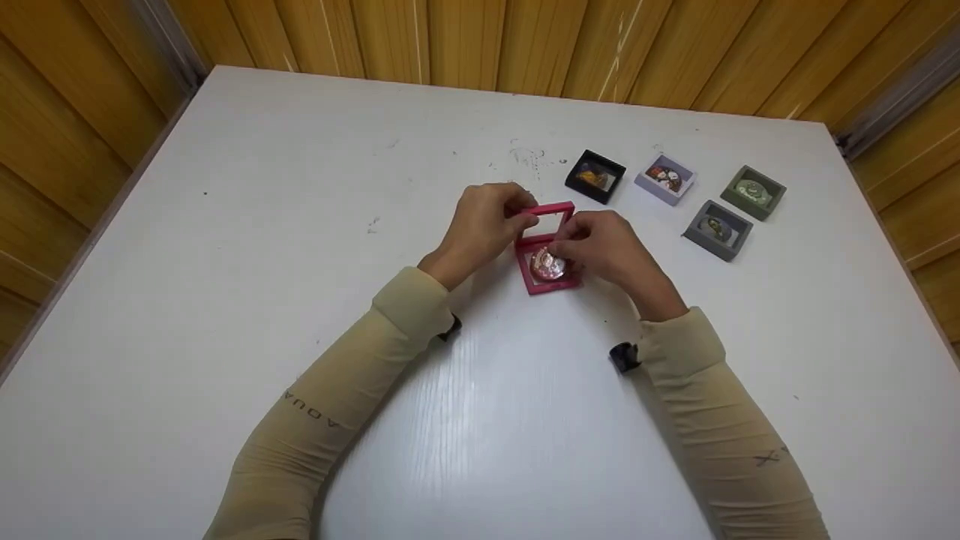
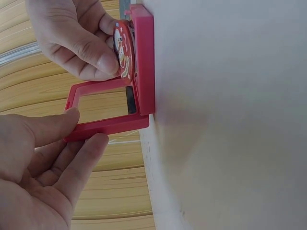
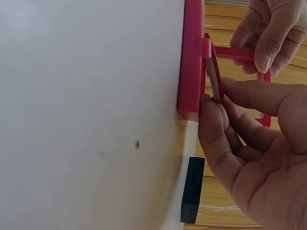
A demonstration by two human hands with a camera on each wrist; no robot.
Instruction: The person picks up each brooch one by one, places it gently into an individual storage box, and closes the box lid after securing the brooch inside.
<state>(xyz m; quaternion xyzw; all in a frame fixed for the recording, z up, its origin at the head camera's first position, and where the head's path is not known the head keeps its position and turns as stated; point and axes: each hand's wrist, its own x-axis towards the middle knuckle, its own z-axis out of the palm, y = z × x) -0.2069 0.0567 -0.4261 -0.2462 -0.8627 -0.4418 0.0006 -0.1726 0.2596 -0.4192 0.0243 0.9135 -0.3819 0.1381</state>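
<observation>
A pinkish-red hinged display frame [image 1: 541, 288] lies opened on the table, its lid [image 2: 108, 125] standing up from the base. My left hand [image 1: 486, 221] pinches the lid's side between thumb and fingers. Between the thumb and fingers of my right hand [image 1: 606, 244] is a round, shiny red badge [image 1: 549, 265] with a printed picture. In the left wrist view the badge [image 2: 124, 51] leans at a tilt close over the base. Its pale back [image 3: 215, 79] faces the base in the right wrist view.
Other small square display frames stand at the right rear: black [image 1: 596, 177], lavender [image 1: 666, 179], green [image 1: 754, 193] and grey [image 1: 718, 229], each with a round piece inside. The white table [image 1: 300, 187] backs onto a wood-panelled wall [image 1: 465, 45].
</observation>
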